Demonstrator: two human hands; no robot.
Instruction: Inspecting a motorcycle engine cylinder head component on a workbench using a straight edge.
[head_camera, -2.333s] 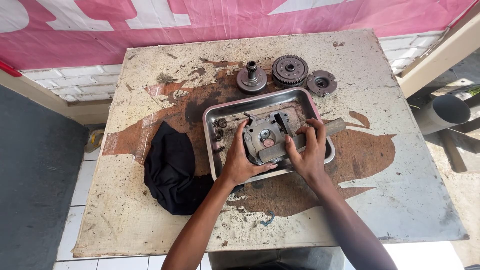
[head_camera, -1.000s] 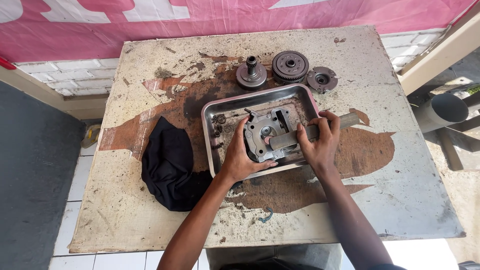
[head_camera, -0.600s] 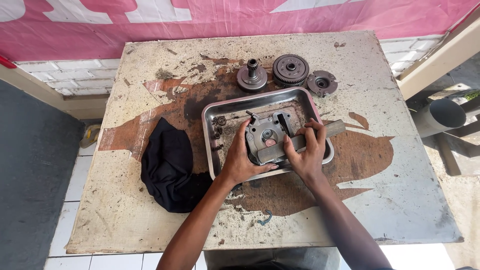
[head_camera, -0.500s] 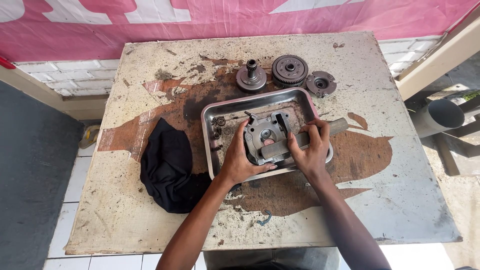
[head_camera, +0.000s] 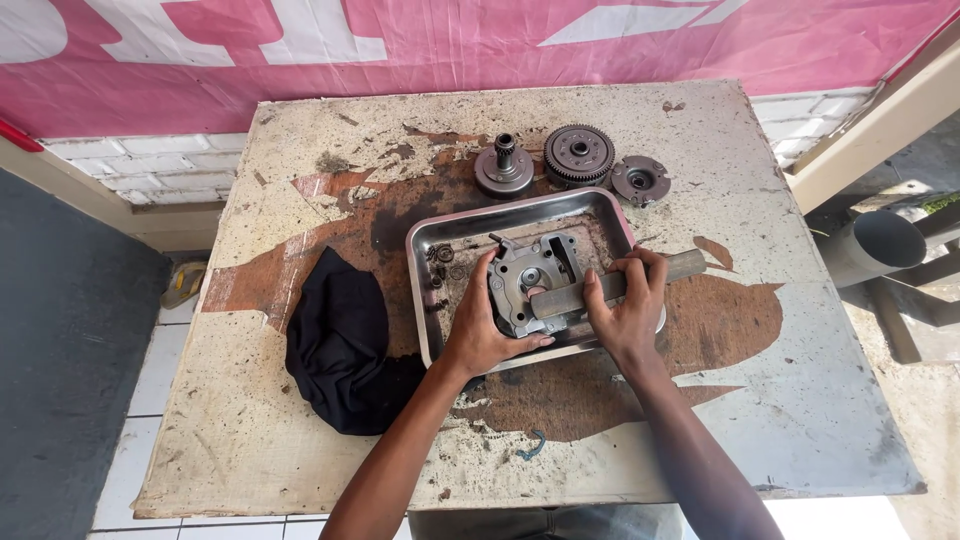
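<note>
1. Grey metal bar (head_camera: 620, 284) lying almost level across the tray (head_camera: 500, 222), long axis running left to right, right end tilted slightly toward the far side and sticking out past the tray's right rim over the surface (head_camera: 800, 400).
2. Left end of the bar resting on the grey cast-metal housing (head_camera: 528, 280), right in the middle of the tray.
3. Bar plain, dull grey, straight, flat-sided as far as can be told; housing roughly squarish, with a round bore and a slot-shaped opening showing on its top face, oily and grimy.
4. Right hand (head_camera: 628, 310) wrapped around the bar's middle, fingers over the top, thumb pressed at the near side.
5. Left hand (head_camera: 487, 330) gripping the housing's left edge, thumb up along its side, fingers curled under the near edge.
6. Small washers and bits (head_camera: 441, 262) scattered in the tray's left part.
7. Far of the tray, three round parts in a row: hub with shaft (head_camera: 503, 168), toothed gear (head_camera: 579, 153), flat disc (head_camera: 640, 180).
8. Black cloth (head_camera: 340, 340) bunched on the left, just beside the tray.
</note>
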